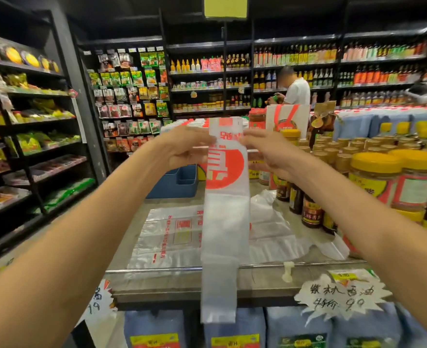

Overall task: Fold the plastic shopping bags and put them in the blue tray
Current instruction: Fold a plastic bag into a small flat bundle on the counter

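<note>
**Inspector:** State your grip, please.

**Recorder:** Your left hand (182, 149) is raised at chest height, fingers pinching the left edge of the folded bag (223, 217) near its top. Your right hand (270, 153) pinches the opposite edge at the same height. Both hands are holding the bag; neither is spread wide.

**Inspector:** Condition of the bag?

**Recorder:** It is a translucent white plastic shopping bag with red print — folded lengthwise into a narrow strip and hanging straight down from your fingers. Its lower end hangs in front of the counter's front edge, clear of the surface.

**Inspector:** And the tray?

**Recorder:** The blue tray (174, 184) stands on the counter (257, 280) behind your left hand, at the far left of the surface. You hold the bag in front of it, not in it. I cannot tell what the tray contains.

**Inspector:** Other bags?

**Recorder:** More flat bags (167, 237) of the same kind lie spread on the counter beneath the hanging strip, overlapping one another — how many, I cannot tell.

**Inspector:** Surroundings?

**Recorder:** Yellow-lidded jars (375, 172) and dark bottles (310, 212) crowd the right side of the counter. A handwritten price sign (340, 297) is fixed to its front edge. Stocked shelves (31, 121) line the aisle, and a person in a white shirt (296, 91) stands at the far shelves.
</note>
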